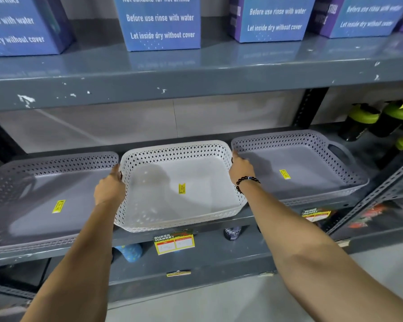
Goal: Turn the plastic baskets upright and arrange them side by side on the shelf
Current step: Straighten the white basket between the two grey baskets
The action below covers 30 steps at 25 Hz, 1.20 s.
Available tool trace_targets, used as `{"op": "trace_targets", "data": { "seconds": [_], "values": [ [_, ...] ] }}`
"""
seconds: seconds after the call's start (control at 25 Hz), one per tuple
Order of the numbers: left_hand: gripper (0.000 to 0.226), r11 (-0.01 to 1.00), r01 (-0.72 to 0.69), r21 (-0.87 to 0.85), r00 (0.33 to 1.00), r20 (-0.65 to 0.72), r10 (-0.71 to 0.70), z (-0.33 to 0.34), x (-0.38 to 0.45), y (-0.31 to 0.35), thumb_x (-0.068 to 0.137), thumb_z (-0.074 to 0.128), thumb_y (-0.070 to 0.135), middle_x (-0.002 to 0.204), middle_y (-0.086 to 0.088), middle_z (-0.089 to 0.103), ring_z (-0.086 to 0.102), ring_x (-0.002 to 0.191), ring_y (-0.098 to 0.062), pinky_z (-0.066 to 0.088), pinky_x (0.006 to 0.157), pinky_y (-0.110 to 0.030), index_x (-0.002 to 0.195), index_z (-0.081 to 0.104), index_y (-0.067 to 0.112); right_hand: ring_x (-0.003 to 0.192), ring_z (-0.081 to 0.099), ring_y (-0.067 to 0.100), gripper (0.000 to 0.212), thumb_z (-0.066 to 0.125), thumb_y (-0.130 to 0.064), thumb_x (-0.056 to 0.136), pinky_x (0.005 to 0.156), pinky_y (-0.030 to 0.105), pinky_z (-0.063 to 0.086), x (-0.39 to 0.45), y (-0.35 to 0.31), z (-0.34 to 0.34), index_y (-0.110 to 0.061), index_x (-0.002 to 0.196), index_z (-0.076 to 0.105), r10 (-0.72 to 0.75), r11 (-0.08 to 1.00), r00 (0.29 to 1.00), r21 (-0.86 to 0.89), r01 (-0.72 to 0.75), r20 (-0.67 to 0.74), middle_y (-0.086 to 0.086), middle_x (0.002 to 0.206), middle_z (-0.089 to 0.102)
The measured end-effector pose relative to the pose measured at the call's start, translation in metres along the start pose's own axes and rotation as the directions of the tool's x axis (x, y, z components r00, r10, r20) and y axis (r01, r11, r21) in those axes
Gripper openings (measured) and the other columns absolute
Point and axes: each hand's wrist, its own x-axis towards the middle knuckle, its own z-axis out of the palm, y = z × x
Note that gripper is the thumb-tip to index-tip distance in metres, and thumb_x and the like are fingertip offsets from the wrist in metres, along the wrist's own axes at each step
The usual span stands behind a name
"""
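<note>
Three shallow perforated plastic baskets stand upright in a row on the grey shelf (219, 223). The white basket (203, 180) is in the middle, with a yellow sticker inside. My left hand (109, 188) grips its left side and my right hand (240, 169), with a bead bracelet on the wrist, grips its right side. A grey basket (33, 205) sits to the left, touching the white one. Another grey basket (312, 163) sits to the right, its handle slot facing right. The white basket's front edge overhangs the shelf lip slightly.
Blue printed boxes (161, 22) stand on the shelf above. Black bottles with green lids (368, 119) stand at the right end of the basket shelf. A black upright post (308, 108) rises behind the right basket. Price tags (173, 244) hang on the shelf front; bottles sit below.
</note>
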Motion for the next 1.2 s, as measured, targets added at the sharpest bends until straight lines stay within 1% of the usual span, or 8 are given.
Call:
{"op": "trace_targets", "data": {
  "seconds": [0.08,0.28,0.48,0.76,0.92,1.04,1.2],
  "values": [
    [0.051,1.000,0.006,0.002,1.000,-0.001,-0.006,0.0009,0.0014,-0.0011,0.098,0.029,0.009,0.118,-0.032,0.060,0.059,0.102,-0.047,0.049,0.084,-0.048,0.147,0.031,0.023,0.104,0.063,0.040,0.061,0.035,0.006,0.093,0.091,0.045,0.053,-0.0015,-0.0013,-0.0016,-0.010,0.149,0.017,0.001,1.000,1.000,-0.002,-0.001,-0.004,0.031,0.120,0.058],
    [0.051,1.000,0.024,-0.010,1.000,0.008,-0.024,-0.0004,-0.0006,0.0008,0.098,0.029,0.009,0.118,-0.032,0.060,0.059,0.101,-0.046,0.049,0.083,-0.048,0.147,0.030,0.025,0.103,0.063,0.038,0.061,0.035,0.006,0.093,0.090,0.042,0.052,-0.0005,-0.0013,-0.0004,-0.010,0.150,0.017,0.008,1.000,1.000,0.003,-0.008,-0.010,0.028,0.118,0.060],
    [0.051,1.000,0.029,0.000,1.000,0.003,-0.029,-0.0015,-0.0026,0.0028,0.098,0.030,0.010,0.116,-0.033,0.060,0.059,0.100,-0.046,0.048,0.080,-0.046,0.147,0.031,0.025,0.106,0.062,0.039,0.060,0.036,0.005,0.093,0.091,0.044,0.052,0.0017,-0.0019,0.0019,-0.007,0.148,0.018,0.019,1.000,1.000,0.016,-0.019,-0.013,0.027,0.117,0.062],
    [0.049,1.000,0.027,0.008,1.000,0.004,-0.027,-0.0006,-0.0021,0.0019,0.100,0.028,0.013,0.115,-0.033,0.060,0.060,0.098,-0.045,0.048,0.077,-0.045,0.147,0.030,0.026,0.106,0.062,0.038,0.058,0.036,0.006,0.092,0.087,0.043,0.052,0.0015,-0.0006,0.0019,-0.006,0.147,0.021,-0.002,1.000,1.000,-0.012,0.002,-0.017,0.026,0.114,0.064],
    [0.048,1.000,0.027,0.000,1.000,-0.003,-0.027,-0.0007,-0.0019,0.0030,0.100,0.028,0.014,0.113,-0.033,0.060,0.060,0.098,-0.045,0.048,0.078,-0.045,0.147,0.031,0.026,0.103,0.063,0.037,0.058,0.037,0.005,0.091,0.083,0.042,0.053,0.0018,0.0019,0.0018,-0.006,0.146,0.023,-0.036,0.997,0.999,-0.063,0.035,-0.023,0.026,0.110,0.066],
    [0.049,1.000,0.022,0.006,1.000,-0.002,-0.022,-0.0005,-0.0019,0.0015,0.100,0.028,0.013,0.113,-0.033,0.060,0.060,0.098,-0.045,0.048,0.078,-0.045,0.146,0.031,0.026,0.098,0.065,0.037,0.054,0.038,0.003,0.092,0.082,0.043,0.054,0.0021,0.0033,0.0020,-0.005,0.145,0.027,-0.054,0.997,0.998,-0.064,0.052,-0.031,0.025,0.107,0.067],
    [0.049,1.000,-0.003,0.025,1.000,-0.002,0.003,-0.0001,-0.0004,-0.0002,0.099,0.029,0.010,0.110,-0.033,0.062,0.060,0.097,-0.045,0.045,0.071,-0.042,0.145,0.033,0.023,0.096,0.065,0.039,0.054,0.039,0.005,0.091,0.079,0.043,0.054,0.0004,0.0045,0.0009,-0.004,0.144,0.030,-0.073,0.996,0.997,-0.062,0.070,-0.040,0.027,0.105,0.067]
  ]
}}
